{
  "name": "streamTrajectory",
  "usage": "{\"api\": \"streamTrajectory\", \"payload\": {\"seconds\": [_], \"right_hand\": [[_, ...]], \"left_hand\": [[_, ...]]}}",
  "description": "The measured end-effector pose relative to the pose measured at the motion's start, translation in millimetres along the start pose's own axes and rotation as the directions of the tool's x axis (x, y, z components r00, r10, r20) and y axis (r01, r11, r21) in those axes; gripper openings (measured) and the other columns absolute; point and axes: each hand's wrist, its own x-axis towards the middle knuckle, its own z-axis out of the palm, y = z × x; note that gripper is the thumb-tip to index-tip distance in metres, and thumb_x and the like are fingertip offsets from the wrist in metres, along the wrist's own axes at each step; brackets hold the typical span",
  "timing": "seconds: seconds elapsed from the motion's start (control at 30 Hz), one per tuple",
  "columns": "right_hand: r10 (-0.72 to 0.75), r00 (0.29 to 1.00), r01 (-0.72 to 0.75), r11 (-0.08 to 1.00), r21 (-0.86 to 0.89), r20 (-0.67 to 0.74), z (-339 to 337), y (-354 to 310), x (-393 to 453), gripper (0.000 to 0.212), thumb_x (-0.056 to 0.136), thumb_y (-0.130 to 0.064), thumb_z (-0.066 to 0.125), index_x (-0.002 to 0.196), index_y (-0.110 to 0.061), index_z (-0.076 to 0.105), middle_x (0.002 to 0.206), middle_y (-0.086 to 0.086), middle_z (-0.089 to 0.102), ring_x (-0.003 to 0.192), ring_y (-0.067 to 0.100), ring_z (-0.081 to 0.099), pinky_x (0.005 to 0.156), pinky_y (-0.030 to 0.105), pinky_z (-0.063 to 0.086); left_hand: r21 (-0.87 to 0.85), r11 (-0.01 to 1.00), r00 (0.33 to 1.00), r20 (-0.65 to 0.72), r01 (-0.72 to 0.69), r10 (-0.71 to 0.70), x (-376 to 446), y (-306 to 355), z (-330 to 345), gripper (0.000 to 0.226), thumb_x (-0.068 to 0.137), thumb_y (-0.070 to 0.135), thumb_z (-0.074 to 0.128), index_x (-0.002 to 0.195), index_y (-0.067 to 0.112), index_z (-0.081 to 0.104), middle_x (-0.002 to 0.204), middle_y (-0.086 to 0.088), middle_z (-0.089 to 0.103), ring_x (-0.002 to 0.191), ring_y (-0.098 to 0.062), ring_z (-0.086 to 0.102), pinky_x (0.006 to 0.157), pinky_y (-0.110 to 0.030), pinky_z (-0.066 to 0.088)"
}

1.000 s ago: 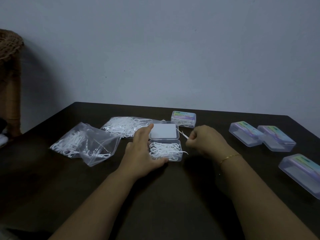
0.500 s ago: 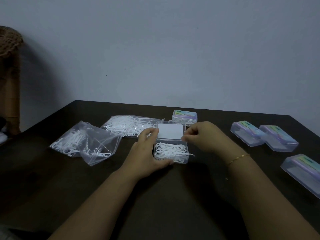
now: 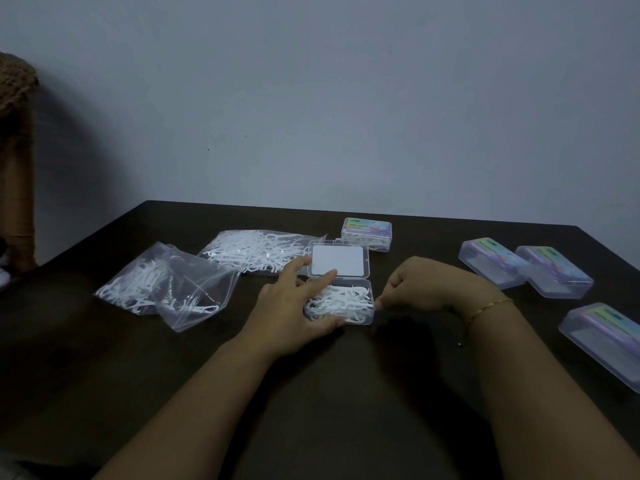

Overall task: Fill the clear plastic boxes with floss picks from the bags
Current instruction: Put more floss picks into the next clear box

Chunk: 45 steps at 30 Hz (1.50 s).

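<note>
An open clear box (image 3: pixel 367 318) heaped with white floss picks (image 3: pixel 341 301) sits at the table's middle, its lid (image 3: pixel 337 259) folded back flat behind it. My left hand (image 3: pixel 291 306) holds the box's left side, with the thumb along the front wall and the fingers reaching over the picks to the lid's edge. My right hand (image 3: pixel 426 285) is curled, and its fingertips pinch at the box's right wall. Two clear bags of floss picks lie to the left, one crumpled (image 3: pixel 166 285) and one flat (image 3: pixel 256 251).
A closed, filled box (image 3: pixel 367 233) stands just behind the lid. Three closed boxes with coloured labels (image 3: pixel 491 263) (image 3: pixel 554 271) (image 3: pixel 602 341) lie at the right, the nearest by the table's right edge. A wicker chair (image 3: pixel 15 98) stands off the table's left side.
My right hand held a single pick a second ago, went up to the lid, then dropped to the box's right wall. My left hand's fingers slid from the lid's side over the picks.
</note>
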Motion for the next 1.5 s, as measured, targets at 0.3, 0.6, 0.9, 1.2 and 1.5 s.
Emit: {"api": "streamTrajectory", "payload": {"seconds": [0.3,0.6,0.9,1.2,1.5], "right_hand": [[-0.149,0.979,0.158,0.986,0.057,-0.138,8,-5,3,0.018,0.088,-0.026,0.063,0.086,-0.009,0.068,0.089,0.008,0.065,0.076,0.012,0.055,0.064,0.021,0.044],[-0.11,0.981,0.122,0.99,0.068,-0.161,16,-9,12,0.016,0.088,-0.024,0.063,0.083,-0.011,0.07,0.092,0.007,0.068,0.076,0.011,0.057,0.063,0.019,0.044],[-0.028,0.951,0.068,0.991,0.117,-0.309,14,-3,16,0.024,0.09,-0.027,0.06,0.083,-0.005,0.068,0.089,0.013,0.066,0.074,0.017,0.055,0.067,0.028,0.047],[0.026,0.929,0.095,0.948,0.302,-0.37,19,0,24,0.033,0.092,-0.025,0.058,0.121,-0.009,0.056,0.102,0.003,0.064,0.087,0.014,0.06,0.077,0.028,0.05],[0.04,0.92,0.182,0.837,0.516,-0.389,23,2,34,0.062,0.089,-0.019,0.062,0.144,-0.016,0.032,0.09,-0.007,0.064,0.08,0.008,0.061,0.07,0.022,0.049]], "left_hand": [[0.005,0.998,0.998,0.042,0.056,-0.056,-1,1,-1,0.086,0.076,0.064,0.063,0.146,0.05,0.016,0.153,0.018,0.004,0.135,-0.022,0.025,0.113,-0.039,0.024],[0.069,0.998,0.999,0.054,-0.009,0.005,1,0,1,0.075,0.079,0.067,0.054,0.145,0.043,0.029,0.156,0.015,0.002,0.135,-0.007,0.027,0.112,-0.035,0.017],[-0.109,0.99,0.995,-0.025,0.09,-0.093,-1,-1,0,0.094,0.073,0.068,0.062,0.148,0.044,0.011,0.154,0.019,0.006,0.141,-0.023,0.02,0.113,-0.04,0.017],[-0.115,0.988,0.991,-0.066,0.105,-0.113,-1,4,-3,0.11,0.069,0.065,0.07,0.15,0.038,0.0,0.147,0.017,0.037,0.134,-0.005,0.032,0.093,-0.026,0.013],[-0.156,0.981,0.991,-0.051,0.117,-0.126,1,3,-3,0.117,0.065,0.068,0.07,0.151,0.036,-0.003,0.147,0.017,0.038,0.134,-0.004,0.034,0.098,-0.027,0.012]]}}
